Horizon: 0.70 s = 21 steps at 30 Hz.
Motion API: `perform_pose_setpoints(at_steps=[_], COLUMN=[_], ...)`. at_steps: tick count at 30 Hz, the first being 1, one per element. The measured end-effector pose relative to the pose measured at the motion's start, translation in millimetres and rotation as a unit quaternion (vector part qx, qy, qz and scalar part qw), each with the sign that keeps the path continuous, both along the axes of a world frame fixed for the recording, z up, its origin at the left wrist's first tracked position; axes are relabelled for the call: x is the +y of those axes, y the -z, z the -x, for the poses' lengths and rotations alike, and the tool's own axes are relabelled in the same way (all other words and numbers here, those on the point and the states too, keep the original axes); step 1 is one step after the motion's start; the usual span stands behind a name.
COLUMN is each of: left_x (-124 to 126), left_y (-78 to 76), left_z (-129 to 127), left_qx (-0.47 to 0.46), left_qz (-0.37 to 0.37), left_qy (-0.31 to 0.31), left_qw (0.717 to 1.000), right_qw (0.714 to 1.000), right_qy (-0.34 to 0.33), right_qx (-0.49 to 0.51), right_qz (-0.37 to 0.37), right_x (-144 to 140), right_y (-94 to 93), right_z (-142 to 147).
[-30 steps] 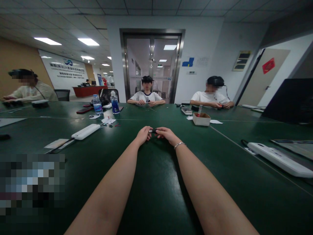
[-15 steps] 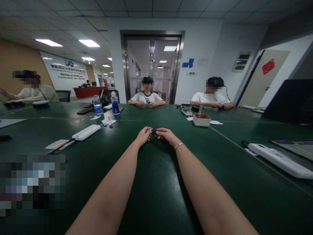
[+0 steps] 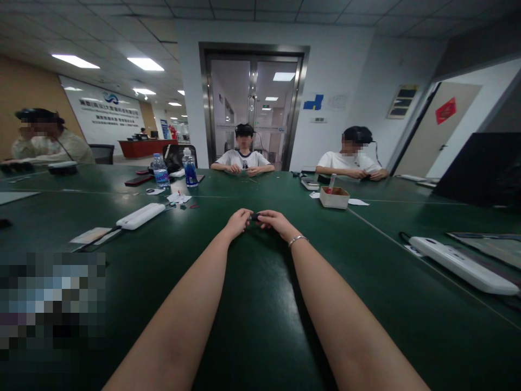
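Both my arms reach forward over the dark green table (image 3: 260, 304). Between my hands is a small black object (image 3: 255, 216), too small and dark for me to name its kind. My left hand (image 3: 239, 222) pinches its left end with thumb and fingers. From the other side, the curled fingers of my right hand (image 3: 275, 223) grip the right end. A silver bracelet (image 3: 299, 239) circles my right wrist. The fingers cover much of the object.
White power strips lie to the left (image 3: 141, 215) and right (image 3: 462, 263). Ahead left stand two bottles (image 3: 161, 172) (image 3: 190, 169) near paper scraps (image 3: 179, 198). Ahead right is a small box (image 3: 334, 198). People sit across the table (image 3: 243, 161) (image 3: 352, 157) and far left (image 3: 52, 144).
The view has shifted slightly. My hands stay together around the small black object, and a little more of it shows between my fingers. The person at far left has raised a hand toward the head.
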<state>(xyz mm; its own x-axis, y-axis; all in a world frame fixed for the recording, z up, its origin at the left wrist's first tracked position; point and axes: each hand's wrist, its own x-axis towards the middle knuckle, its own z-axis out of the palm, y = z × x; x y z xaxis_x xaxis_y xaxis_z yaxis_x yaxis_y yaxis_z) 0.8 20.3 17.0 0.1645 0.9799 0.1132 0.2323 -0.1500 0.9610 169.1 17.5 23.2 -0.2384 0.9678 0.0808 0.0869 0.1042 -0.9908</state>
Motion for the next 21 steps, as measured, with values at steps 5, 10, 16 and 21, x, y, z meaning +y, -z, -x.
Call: perform_pose_setpoints(at_steps=[5,10,16,21], left_x=[-0.7,-3.2,-2.8,1.1], left_y=[-0.5,-3.4,-3.8,1.4], left_z=[-0.4,-1.3,-1.1,0.3], left_qx=[-0.015,-0.015,-0.015,-0.006], left_qz=[0.013,0.017,0.011,-0.008], left_qy=[-0.011,-0.023,0.003,0.006], left_qw=[1.0,0.999,1.0,1.0], right_qw=[1.0,1.0,1.0,1.0], right_qy=[0.004,0.001,-0.001,-0.003], right_qx=[-0.004,-0.003,-0.001,0.001], right_qz=[0.002,0.004,0.001,0.001], right_x=[-0.2,-2.6,-0.8,1.3], right_y=[-0.6,-2.7,-1.5,-0.2], right_z=[0.2,1.2,0.6,0.1])
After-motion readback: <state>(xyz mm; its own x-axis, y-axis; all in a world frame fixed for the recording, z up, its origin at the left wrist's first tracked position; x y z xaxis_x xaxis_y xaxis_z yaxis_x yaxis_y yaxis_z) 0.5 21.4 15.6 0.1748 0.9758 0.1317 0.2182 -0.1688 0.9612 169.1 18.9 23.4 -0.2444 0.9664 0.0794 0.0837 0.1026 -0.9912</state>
